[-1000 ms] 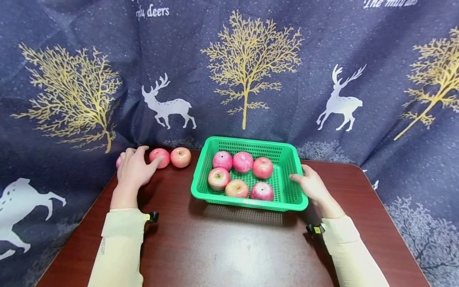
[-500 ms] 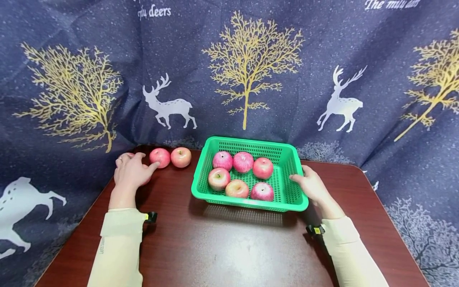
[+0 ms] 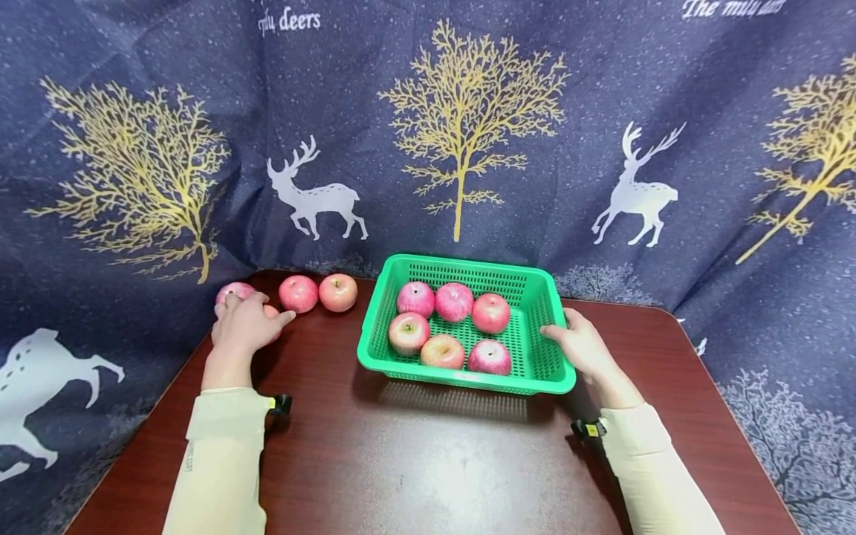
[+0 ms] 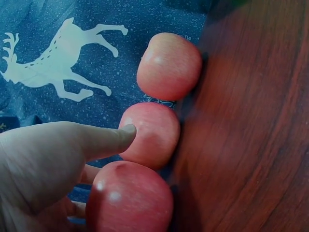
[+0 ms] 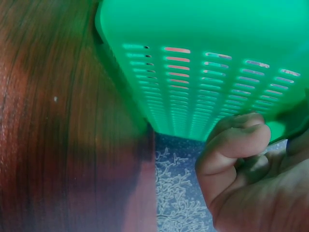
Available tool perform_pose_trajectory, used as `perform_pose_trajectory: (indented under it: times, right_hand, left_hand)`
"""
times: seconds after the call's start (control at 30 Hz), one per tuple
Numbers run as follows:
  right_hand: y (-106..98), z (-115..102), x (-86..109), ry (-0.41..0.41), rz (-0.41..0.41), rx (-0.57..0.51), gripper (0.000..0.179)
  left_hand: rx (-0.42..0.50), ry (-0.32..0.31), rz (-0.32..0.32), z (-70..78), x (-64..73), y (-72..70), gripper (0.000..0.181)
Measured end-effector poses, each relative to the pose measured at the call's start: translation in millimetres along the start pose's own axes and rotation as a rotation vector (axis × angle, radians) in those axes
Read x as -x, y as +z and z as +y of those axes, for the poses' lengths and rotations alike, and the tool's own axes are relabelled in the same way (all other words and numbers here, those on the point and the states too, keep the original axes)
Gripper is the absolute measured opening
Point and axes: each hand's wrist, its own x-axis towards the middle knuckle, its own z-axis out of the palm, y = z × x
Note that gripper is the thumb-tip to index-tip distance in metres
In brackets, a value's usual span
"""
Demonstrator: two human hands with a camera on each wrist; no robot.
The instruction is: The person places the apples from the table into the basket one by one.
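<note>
At the table's far left corner, my left hand (image 3: 244,327) reaches over a red apple (image 4: 130,198), thumb stretched out to the side and some fingers behind the fruit. A pinkish apple (image 3: 234,293) shows just beyond the fingers in the head view. To the right stand a red apple (image 3: 298,294) and a yellowish-red apple (image 3: 338,293), close together. My right hand (image 3: 583,343) grips the right end of a green plastic basket (image 3: 461,377), thumb over the rim and fingers curled outside. Several apples (image 3: 409,333) lie in the basket in two rows.
The brown wooden table (image 3: 374,475) carries everything. Behind it hangs a dark blue cloth (image 3: 414,200) with deer and trees, right at the back edge. Inside the basket, bare floor shows on the right beside the apples.
My left hand has drawn slightly back and left, uncovering more of the far-left apple, and its thumb has come away from the red apple beside it. The right hand and basket stay put.
</note>
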Motion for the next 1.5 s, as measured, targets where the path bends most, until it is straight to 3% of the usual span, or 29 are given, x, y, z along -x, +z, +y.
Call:
perform_pose_trajectory:
  times: [0.57, 0.9, 1.5]
  right_hand:
    - [-0.5, 1.1, -1.1, 0.009, -0.005, 0.000, 0.060]
    - [-0.6, 0.8, 0.2, 0.008, -0.006, -0.008, 0.059]
    - [-0.6, 1.2, -1.0, 0.010, -0.008, -0.007, 0.058]
  left_hand:
    - [-0.026, -0.011, -0.049, -4.4, -3.2, 12.1, 0.079]
    - [-0.045, -0.038, -0.076, -4.2, -6.7, 16.4, 0.065]
    - [-0.061, -0.059, -0.072, -1.4, -5.5, 17.9, 0.059]
